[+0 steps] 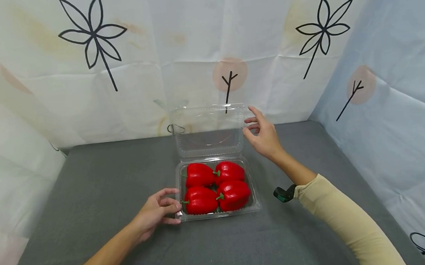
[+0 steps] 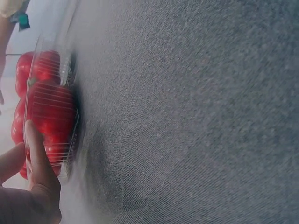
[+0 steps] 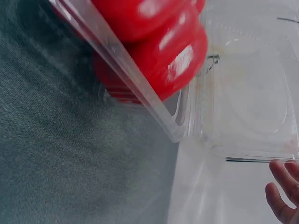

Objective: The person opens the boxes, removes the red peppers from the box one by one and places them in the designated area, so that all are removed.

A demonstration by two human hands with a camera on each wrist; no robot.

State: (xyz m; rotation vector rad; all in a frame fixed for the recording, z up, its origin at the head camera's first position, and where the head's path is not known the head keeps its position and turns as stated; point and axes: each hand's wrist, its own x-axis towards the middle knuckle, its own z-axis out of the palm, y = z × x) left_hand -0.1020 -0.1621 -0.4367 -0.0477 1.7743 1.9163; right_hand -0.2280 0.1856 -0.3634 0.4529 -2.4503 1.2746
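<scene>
A clear plastic clamshell container (image 1: pixel 256 206) stands on the table with its lid (image 1: pixel 209 139) raised upright at the back. Inside its base lie several red bell peppers (image 1: pixel 201 200) with green stems, in two rows. At the near left corner my left hand (image 1: pixel 158 211) holds the container's rim between thumb and fingers; a finger (image 2: pixel 39 156) lies along the outer wall in the left wrist view. My right hand (image 1: pixel 263 134) is at the lid's right edge, fingers spread and slightly bent. In the right wrist view its fingertips (image 3: pixel 275 165) meet that edge, thumb apart.
A grey cloth covers the table (image 1: pixel 118 173). White curtains (image 1: pixel 190 38) printed with flowers and trees hang behind it and at both sides, the back one close behind the raised lid. A dark wrist strap (image 1: pixel 285 193) is on the right arm.
</scene>
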